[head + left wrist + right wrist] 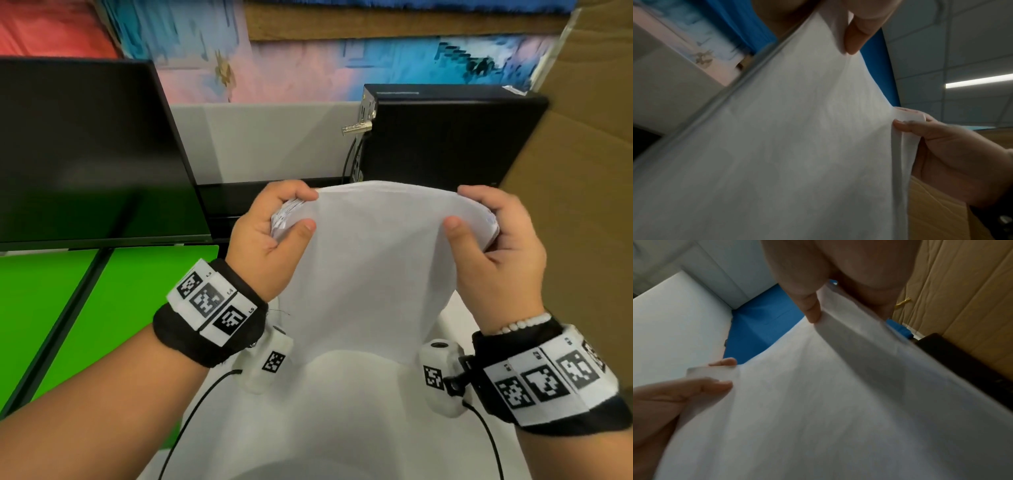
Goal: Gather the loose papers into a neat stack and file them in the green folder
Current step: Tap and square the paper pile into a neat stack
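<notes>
I hold a stack of white papers (370,274) upright over the white desk (325,438), its lower edge down near the desk. My left hand (305,210) grips the stack's top left corner, thumb on the near face and fingers curled behind. My right hand (460,207) grips the top right corner the same way. The sheet edges fan slightly at both corners. The green folder (120,308) lies open on the desk to the left. In the left wrist view the papers (797,146) fill the frame, and in the right wrist view the papers (818,402) do too.
A black monitor (85,154) stands at the back left, over the folder's far edge. A black computer case (445,137) sits right behind the papers. A cardboard panel (582,171) closes off the right side. Thin black cables (191,411) run from the wrist cameras.
</notes>
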Tool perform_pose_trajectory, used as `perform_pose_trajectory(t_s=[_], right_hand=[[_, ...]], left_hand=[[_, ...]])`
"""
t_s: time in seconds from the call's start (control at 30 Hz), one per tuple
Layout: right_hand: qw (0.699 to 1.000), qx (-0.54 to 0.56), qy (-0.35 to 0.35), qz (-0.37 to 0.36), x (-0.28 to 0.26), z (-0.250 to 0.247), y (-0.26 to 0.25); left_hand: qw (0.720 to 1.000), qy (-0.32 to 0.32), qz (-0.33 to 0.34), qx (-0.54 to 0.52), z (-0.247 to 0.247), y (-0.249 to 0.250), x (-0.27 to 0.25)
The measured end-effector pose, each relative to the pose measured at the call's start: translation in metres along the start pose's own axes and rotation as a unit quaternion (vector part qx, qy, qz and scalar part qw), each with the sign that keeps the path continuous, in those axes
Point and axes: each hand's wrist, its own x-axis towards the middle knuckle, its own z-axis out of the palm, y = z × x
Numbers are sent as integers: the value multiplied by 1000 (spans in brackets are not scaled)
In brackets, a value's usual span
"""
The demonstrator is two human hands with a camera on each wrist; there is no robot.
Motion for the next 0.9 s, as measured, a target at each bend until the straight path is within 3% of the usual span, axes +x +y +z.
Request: perform_pose_trajectory(t_s=[0.1, 0.17, 0.23, 0.37, 0.47, 0.6, 0.67, 0.83, 0.9], right_hand=[[987, 131, -26, 93, 4, -3, 7], [950, 224, -69, 205, 0, 4, 14], [927, 252, -74, 267, -6, 13, 11], [933, 272, -17, 233, -12, 16, 0], [929, 275, -25, 246, -23, 20, 0], [909, 236, -51, 339, -38, 33, 11], [904, 236, -57, 352, -39, 34, 10], [920, 265, -75, 278, -31, 27, 2], [921, 274, -133, 244, -27, 27, -1]], left_hand=[[992, 11, -83, -95, 1, -6, 2], [981, 28, -165, -95, 7, -14, -2], [971, 53, -220, -79, 14, -15, -8], [975, 108, -176, -84, 10, 0, -14], [981, 104, -156, -59, 1, -2, -19], [958, 104, -268, -27, 6, -29, -40], [947, 95, -307, -22, 9, -36, -52], [952, 81, -293, -18, -7, -32, -60], [959, 73, -272, -24, -26, -26, -58]])
